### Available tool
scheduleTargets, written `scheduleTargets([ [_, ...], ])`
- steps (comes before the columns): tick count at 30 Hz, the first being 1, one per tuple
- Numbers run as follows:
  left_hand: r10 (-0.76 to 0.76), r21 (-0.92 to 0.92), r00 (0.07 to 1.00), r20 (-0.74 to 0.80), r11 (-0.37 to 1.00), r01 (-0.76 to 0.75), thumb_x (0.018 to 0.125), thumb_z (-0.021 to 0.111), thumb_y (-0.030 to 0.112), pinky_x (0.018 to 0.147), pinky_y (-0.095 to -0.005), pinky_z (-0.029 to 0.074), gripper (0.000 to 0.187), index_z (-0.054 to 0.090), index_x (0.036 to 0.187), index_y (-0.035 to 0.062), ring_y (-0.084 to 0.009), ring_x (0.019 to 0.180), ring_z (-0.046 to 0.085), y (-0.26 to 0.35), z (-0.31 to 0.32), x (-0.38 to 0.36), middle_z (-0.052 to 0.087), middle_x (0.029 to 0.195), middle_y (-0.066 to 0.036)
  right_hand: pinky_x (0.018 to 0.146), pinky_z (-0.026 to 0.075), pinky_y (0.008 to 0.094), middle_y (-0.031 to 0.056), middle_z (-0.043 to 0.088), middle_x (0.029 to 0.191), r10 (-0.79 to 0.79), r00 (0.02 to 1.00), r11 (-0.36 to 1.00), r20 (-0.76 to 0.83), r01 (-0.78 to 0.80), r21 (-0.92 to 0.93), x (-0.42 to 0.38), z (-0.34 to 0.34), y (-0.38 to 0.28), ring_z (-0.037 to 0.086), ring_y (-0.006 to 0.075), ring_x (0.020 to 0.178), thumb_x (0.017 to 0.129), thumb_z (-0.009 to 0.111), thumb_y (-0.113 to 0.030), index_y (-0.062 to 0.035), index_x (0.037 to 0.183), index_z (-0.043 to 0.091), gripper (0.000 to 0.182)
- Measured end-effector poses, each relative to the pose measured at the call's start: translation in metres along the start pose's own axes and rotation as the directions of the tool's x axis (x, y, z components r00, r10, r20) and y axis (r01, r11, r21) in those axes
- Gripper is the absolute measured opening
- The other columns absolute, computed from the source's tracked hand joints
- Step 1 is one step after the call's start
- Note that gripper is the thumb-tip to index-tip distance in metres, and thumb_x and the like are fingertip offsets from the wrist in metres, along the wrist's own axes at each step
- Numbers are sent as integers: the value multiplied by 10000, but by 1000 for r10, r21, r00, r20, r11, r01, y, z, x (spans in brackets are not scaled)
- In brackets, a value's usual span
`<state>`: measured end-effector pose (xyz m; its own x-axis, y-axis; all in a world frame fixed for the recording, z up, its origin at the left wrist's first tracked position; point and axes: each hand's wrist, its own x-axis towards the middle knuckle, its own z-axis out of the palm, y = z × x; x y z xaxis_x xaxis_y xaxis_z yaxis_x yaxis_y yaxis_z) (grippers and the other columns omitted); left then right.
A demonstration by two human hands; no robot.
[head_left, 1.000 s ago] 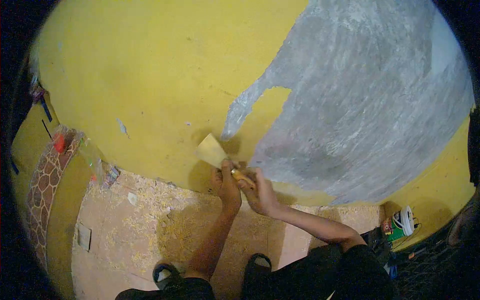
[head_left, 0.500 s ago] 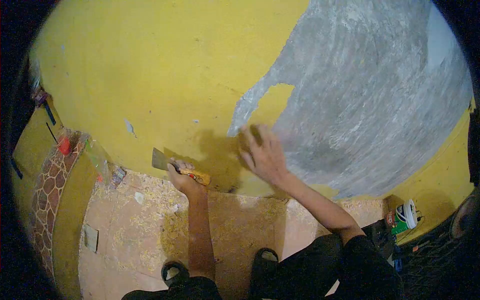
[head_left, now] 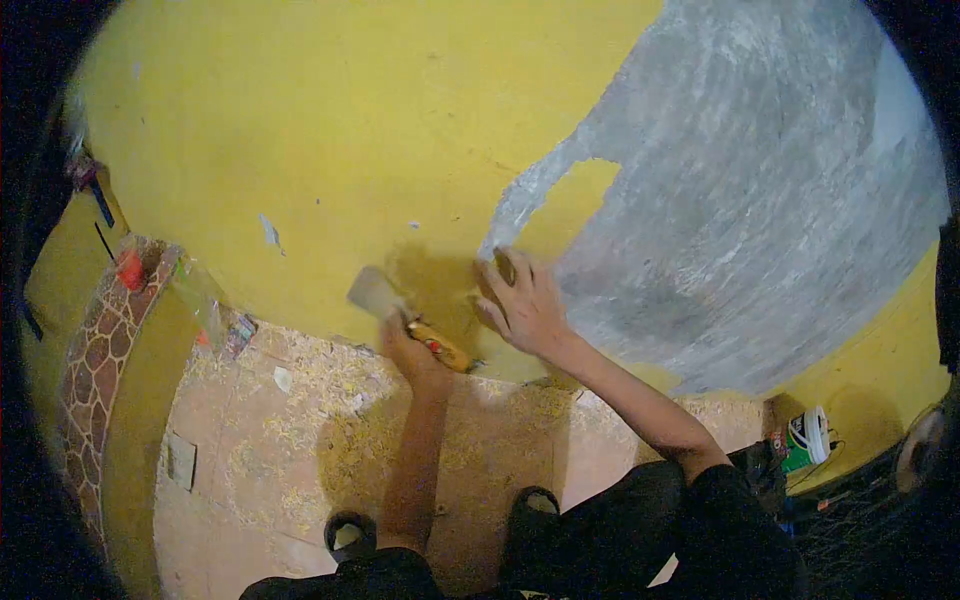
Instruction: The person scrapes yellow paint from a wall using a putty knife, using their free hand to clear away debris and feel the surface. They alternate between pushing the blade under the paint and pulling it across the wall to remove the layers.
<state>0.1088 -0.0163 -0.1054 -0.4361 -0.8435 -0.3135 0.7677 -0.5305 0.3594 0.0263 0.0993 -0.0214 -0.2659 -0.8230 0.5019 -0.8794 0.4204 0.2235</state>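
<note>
Left hand (head_left: 412,352): fist closed round the handle of a putty knife (head_left: 405,320), low on the wall just above the floor line.
Putty knife: yellow-orange handle with a red mark runs down and right out of the fist; the flat metal blade (head_left: 373,292) sticks out up and left of the knuckles, broad face toward the camera, lying against or just off the yellow paint, cannot tell which.
Knife relative to grip: fist sits mid-handle; the handle's butt end shows clear on the right of the hand, the blade clear on the left.
Right hand (head_left: 525,305): open, fingers spread, palm toward the wall; fingertips (head_left: 497,268) at the ragged paint edge where yellow meets bare grey. Holds nothing.
Hand spacing: right hand just beside and slightly above the left; knife's butt end points toward the right wrist, not touching it.
Wall (head_left: 330,130): yellow paint on the left and centre; a large scraped grey patch (head_left: 760,200) on the right, with a yellow tongue (head_left: 565,200) of paint reaching into it above the right hand.
Floor (head_left: 300,440): tan, littered with yellow paint flakes, thickest along the wall's foot.
Feet: two dark sandals (head_left: 352,530) at the bottom edge, between the arms.
Left edge: stone-patterned border (head_left: 95,360) with a small red item (head_left: 130,270) on it.
Lower right corner: green-and-white container (head_left: 805,440) at the wall's foot.
</note>
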Motion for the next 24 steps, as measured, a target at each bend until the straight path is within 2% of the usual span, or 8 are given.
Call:
scheduleTargets([
  [4,-245,92,939,240,969,230,917,537,255,561,-252,431,194,555,980,72,-106,616,504,-16,10,-32,520,723,2,845,419,370,144,530,1068,143,915,850,378,-309,427,-19,-5,2,519,266,977,918,510,-360,-98,1171,527,365],
  [6,-316,68,917,244,949,309,910,550,238,567,-252,439,191,568,994,67,-103,624,514,-33,13,-39,537,735,1,721,453,299,76,568,888,89,633,215,769,-766,606,-20,-27,5,557,183,812,959,459,-348,-42,1096,536,344],
  [9,-371,90,866,336,927,363,894,574,220,587,-250,458,173,582,976,68,-103,660,549,-55,17,-49,577,787,-9,613,448,333,101,550,715,127,744,447,656,-634,631,-26,-43,10,496,176,619,940,513,-293,-15,948,515,279],
  [12,-447,-43,774,448,854,518,876,603,215,590,-244,457,174,581,971,70,-103,674,560,-58,31,-66,592,811,-3,622,447,382,157,570,740,226,725,635,650,-616,466,-26,-59,11,561,243,652,951,487,-236,-15,951,507,222],
  [15,-520,-4,737,433,816,578,888,598,203,732,-290,462,199,563,1033,71,-124,835,552,-70,47,-64,592,902,-1,565,423,309,65,546,713,414,726,655,549,-656,374,-23,-70,0,512,148,608,972,447,-257,-8,930,492,257],
  [20,-480,-49,760,438,831,553,884,611,232,772,-304,459,245,570,1064,71,-140,878,563,-82,67,-48,610,965,-19,507,412,302,52,513,628,440,830,801,341,-535,269,-20,-68,7,492,140,548,972,442,-250,-16,978,520,247],
  [22,-490,-53,736,468,815,576,863,638,246,692,-268,439,184,611,942,82,-91,777,547,-80,70,-47,604,864,17,556,433,386,172,579,691,517,785,757,342,-605,247,-21,-72,4,568,267,581,940,483,-177,-18,1030,540,191],
  [24,-537,-26,730,424,798,602,859,643,254,687,-267,442,184,619,928,85,-92,761,548,-86,65,-42,605,842,12,565,443,351,160,588,709,519,787,767,334,-601,224,-21,-72,0,549,217,578,935,495,-169,-25,1059,563,202],
])
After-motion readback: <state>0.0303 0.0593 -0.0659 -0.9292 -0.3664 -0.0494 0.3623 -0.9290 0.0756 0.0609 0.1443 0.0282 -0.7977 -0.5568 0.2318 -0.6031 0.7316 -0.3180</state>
